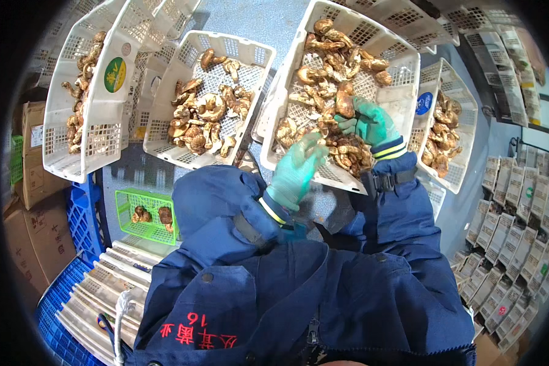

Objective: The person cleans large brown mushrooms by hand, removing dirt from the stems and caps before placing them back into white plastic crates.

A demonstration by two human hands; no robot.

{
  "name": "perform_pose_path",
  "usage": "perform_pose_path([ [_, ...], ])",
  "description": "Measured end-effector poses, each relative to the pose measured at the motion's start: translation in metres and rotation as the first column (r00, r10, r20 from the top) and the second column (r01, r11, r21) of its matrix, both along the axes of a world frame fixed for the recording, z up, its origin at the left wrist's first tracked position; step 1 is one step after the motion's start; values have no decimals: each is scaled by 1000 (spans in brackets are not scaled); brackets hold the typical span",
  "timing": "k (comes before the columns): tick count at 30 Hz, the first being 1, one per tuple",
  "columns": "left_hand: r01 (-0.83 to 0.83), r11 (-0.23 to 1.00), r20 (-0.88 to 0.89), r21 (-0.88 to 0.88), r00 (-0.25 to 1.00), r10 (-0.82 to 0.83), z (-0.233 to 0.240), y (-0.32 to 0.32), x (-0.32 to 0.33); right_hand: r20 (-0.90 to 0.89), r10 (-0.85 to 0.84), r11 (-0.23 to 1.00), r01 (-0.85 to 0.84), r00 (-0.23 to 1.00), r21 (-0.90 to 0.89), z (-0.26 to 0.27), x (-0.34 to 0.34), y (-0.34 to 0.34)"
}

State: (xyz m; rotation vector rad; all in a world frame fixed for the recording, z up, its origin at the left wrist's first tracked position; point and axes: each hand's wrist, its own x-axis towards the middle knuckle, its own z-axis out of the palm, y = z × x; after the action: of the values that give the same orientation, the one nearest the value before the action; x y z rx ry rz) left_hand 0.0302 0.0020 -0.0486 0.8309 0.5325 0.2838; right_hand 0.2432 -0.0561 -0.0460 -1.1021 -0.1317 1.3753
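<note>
Before me stands a white plastic crate holding many brown mushrooms with thick stems. My right hand, in a green glove, reaches inside, its thumb and fingers around the cap end of one mushroom. My left hand, also gloved in green, hovers by the crate's near side, fingers spread and slightly blurred. No mushroom shows in the left hand. Under and between both hands lies a dense heap of mushrooms, partly hidden by the gloves.
Left of it, another white crate holds mushrooms. More mushroom crates stand at far left and right. A small green basket holds a few mushrooms. Stacked white crates, a blue pallet and cardboard boxes flank me.
</note>
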Motion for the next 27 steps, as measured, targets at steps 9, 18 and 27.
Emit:
perform_pose_path([
  [9,98,993,-30,62,995,-96,34,6,-9,167,10,992,-31,986,120,37,-77,-36],
  [18,226,934,442,-276,893,-85,-9,27,-16,503,65,969,67,862,-240,31,-19,-68],
  [27,110,947,39,-301,994,-103,6,11,-1,807,571,763,265,152,-590,-90,89,-15],
])
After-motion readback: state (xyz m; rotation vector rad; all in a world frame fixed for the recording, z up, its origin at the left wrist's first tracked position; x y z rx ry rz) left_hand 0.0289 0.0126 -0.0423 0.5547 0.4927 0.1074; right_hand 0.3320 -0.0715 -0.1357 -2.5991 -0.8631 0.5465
